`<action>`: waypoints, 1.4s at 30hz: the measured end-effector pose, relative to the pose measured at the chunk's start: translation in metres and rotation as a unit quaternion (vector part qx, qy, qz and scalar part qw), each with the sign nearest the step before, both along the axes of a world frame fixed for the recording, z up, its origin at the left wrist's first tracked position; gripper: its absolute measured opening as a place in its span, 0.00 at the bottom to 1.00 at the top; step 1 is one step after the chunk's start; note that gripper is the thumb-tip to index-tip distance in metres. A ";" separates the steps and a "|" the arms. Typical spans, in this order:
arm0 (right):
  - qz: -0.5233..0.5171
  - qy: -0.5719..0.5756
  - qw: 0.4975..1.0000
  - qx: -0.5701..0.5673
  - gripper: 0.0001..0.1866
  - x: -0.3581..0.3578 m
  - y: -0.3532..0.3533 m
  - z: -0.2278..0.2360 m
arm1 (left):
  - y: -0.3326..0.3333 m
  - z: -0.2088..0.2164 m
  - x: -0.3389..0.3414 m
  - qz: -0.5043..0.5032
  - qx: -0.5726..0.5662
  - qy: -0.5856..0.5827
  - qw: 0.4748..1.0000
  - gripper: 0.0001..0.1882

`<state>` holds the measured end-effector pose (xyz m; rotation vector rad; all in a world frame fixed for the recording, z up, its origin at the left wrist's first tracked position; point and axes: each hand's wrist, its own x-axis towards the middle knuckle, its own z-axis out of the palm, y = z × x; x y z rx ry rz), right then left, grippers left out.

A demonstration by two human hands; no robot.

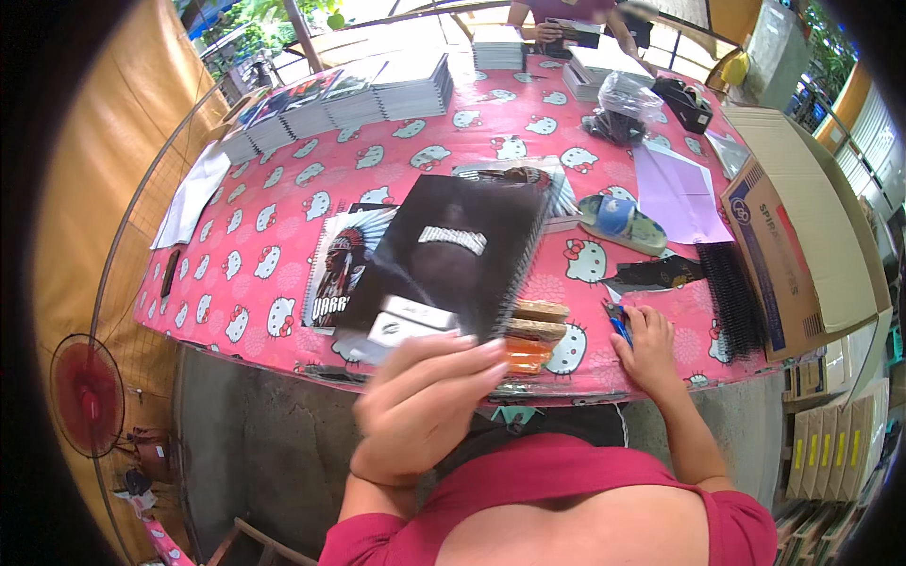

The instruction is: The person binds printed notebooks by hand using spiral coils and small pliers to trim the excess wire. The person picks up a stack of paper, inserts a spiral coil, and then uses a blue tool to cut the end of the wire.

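A black spiral-bound notebook (448,226) with a white label lies tilted over other notebooks in front of me. Its coil runs down the right side. My left hand (425,391), smeared by motion, is over its lower edge; whether the fingers grip it cannot be made out. On the table to the right, my right hand (646,349) is closed around small blue-handled pliers (619,323). An illustrated spiral notebook (335,269) shows partly from beneath on the left. Another illustrated one (528,179) lies behind.
Wooden blocks with an orange piece (533,354), a slipper (623,224) and black plastic coils (731,297) lie near my right hand. A carton (779,255) stands at the right edge. Notebook stacks (411,90) line the far side. A co-worker's hand (547,33) shows beyond.
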<state>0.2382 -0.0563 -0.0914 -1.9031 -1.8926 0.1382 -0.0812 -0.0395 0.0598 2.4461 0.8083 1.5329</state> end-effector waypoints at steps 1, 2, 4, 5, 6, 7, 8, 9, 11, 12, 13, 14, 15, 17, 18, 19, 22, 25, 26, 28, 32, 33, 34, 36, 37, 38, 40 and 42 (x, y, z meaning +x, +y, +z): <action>-0.011 0.052 0.998 -0.020 0.25 -0.003 0.000 0.002 | 0.004 -0.040 0.008 -0.030 -0.102 0.033 0.994 0.14; 0.009 0.152 0.988 0.000 0.21 -0.009 0.002 0.013 | 0.004 -0.054 0.017 0.008 -0.128 -0.012 0.992 0.09; 0.072 0.181 0.980 0.030 0.22 -0.029 -0.011 0.052 | 0.002 -0.067 0.026 0.033 -0.168 -0.095 0.981 0.09; 0.106 0.194 0.974 0.050 0.22 -0.039 -0.014 0.072 | 0.004 -0.067 0.029 0.045 -0.181 -0.138 0.973 0.10; 0.149 0.202 0.967 0.045 0.23 -0.050 -0.019 0.088 | 0.006 -0.065 0.031 0.033 -0.160 -0.113 0.980 0.10; 0.192 0.207 0.959 0.040 0.23 -0.060 -0.024 0.104 | 0.006 -0.065 0.032 0.034 -0.140 -0.117 0.983 0.10; 0.229 0.212 0.949 0.029 0.24 -0.068 -0.027 0.110 | 0.008 -0.070 0.034 0.031 -0.126 -0.121 0.984 0.10; 0.241 0.202 0.948 0.039 0.24 -0.075 -0.026 0.110 | 0.008 -0.073 0.034 0.028 -0.112 -0.123 0.986 0.11; 0.258 0.178 0.948 0.061 0.24 -0.083 -0.022 0.110 | 0.009 -0.075 0.035 0.031 -0.095 -0.116 0.988 0.11; 0.260 0.171 0.948 0.059 0.24 -0.085 -0.020 0.110 | 0.008 -0.074 0.036 0.034 -0.098 -0.114 0.988 0.11; 0.262 0.170 0.948 0.058 0.23 -0.086 -0.020 0.110 | 0.007 -0.074 0.036 0.040 -0.099 -0.113 0.988 0.11; 0.264 0.168 0.948 0.058 0.21 -0.087 -0.020 0.110 | 0.007 -0.075 0.036 0.041 -0.092 -0.118 0.988 0.11; 0.266 0.167 0.948 0.057 0.20 -0.087 -0.020 0.110 | 0.008 -0.077 0.036 0.042 -0.085 -0.123 0.988 0.11; 0.226 0.410 0.868 -0.165 0.17 -0.081 -0.018 0.104 | 0.007 -0.077 0.035 0.037 -0.064 -0.124 0.989 0.11; 0.196 0.515 0.789 -0.271 0.16 -0.078 -0.017 0.099 | 0.007 -0.076 0.034 0.032 -0.051 -0.122 0.991 0.11; 0.205 0.600 0.700 -0.329 0.16 -0.074 -0.014 0.093 | 0.009 -0.075 0.035 0.022 -0.037 -0.120 0.992 0.11; 0.212 0.749 0.462 -0.424 0.15 -0.072 -0.009 0.082 | 0.012 -0.072 0.033 -0.007 -0.043 -0.132 0.990 0.12; 0.221 0.627 0.708 -0.238 0.16 -0.082 -0.013 0.082 | 0.017 -0.065 0.029 0.036 -0.020 -0.133 0.990 0.12; 0.202 0.555 0.778 -0.213 0.17 -0.075 -0.012 0.094 | 0.024 -0.061 0.024 0.069 -0.001 -0.155 0.986 0.12; 0.104 0.432 0.890 -0.100 0.19 -0.052 -0.001 0.071 | 0.040 -0.053 0.011 0.153 0.002 -0.200 0.968 0.14; -0.002 0.037 0.997 0.069 0.20 0.004 0.011 0.013 | 0.062 -0.018 -0.035 0.215 0.106 -0.380 0.893 0.13; 0.002 0.026 0.998 0.060 0.20 0.003 0.010 0.017 | 0.065 -0.004 -0.052 0.232 0.183 -0.377 0.878 0.10; 0.007 0.015 0.999 0.050 0.20 0.003 0.010 0.020 | 0.067 0.009 -0.067 0.248 0.258 -0.372 0.856 0.08; 0.037 0.047 0.997 0.054 0.21 0.008 0.021 0.022 | 0.069 0.039 -0.092 0.263 0.364 -0.366 0.815 0.03; 0.038 0.109 0.991 0.063 0.21 0.005 0.037 0.026 | 0.074 0.050 -0.115 0.232 0.401 -0.299 0.834 0.04; 0.034 0.168 0.983 0.069 0.21 0.001 0.055 0.030 | 0.082 0.057 -0.138 0.198 0.431 -0.231 0.849 0.05; 0.023 0.235 0.971 0.042 0.20 0.004 0.088 0.031 | 0.108 0.068 -0.136 0.202 0.412 -0.089 0.884 0.09; 0.031 0.219 0.975 0.008 0.19 0.011 0.122 0.016 | 0.143 0.072 -0.109 0.183 0.235 0.021 0.954 0.12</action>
